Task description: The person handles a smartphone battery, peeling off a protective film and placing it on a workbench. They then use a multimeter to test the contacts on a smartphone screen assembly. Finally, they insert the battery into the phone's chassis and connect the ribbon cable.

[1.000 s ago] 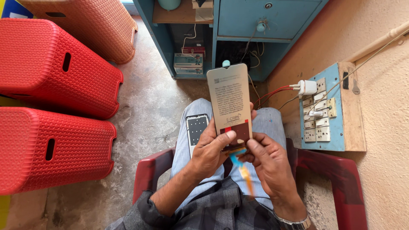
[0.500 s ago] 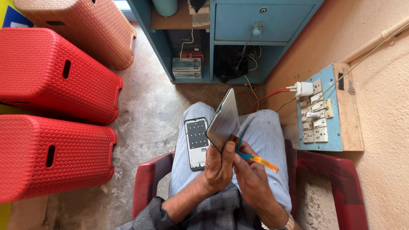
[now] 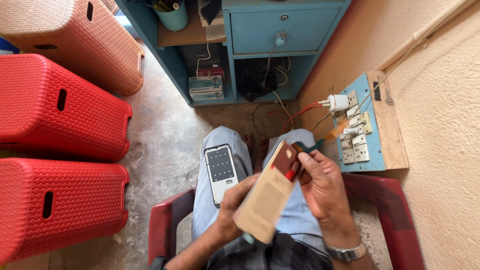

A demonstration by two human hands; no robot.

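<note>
A long tan cardboard box with a dark red end lies tilted across my lap, blurred by motion. My left hand grips its lower end from beneath. My right hand holds its upper red end and also pinches a thin tool with a teal and orange handle that pokes out past the fingers. A phone frame with a dotted white inner face rests on my left thigh, beside the left hand and apart from it.
I sit in a red plastic chair. Red stools and a pink one stand to the left. A blue cabinet with a drawer stands ahead. A switchboard with a white plug hangs on the right wall.
The box has swung from upright and facing me, through edge-on, to a tilted lie across my lap. The view has shifted down and closer.
</note>
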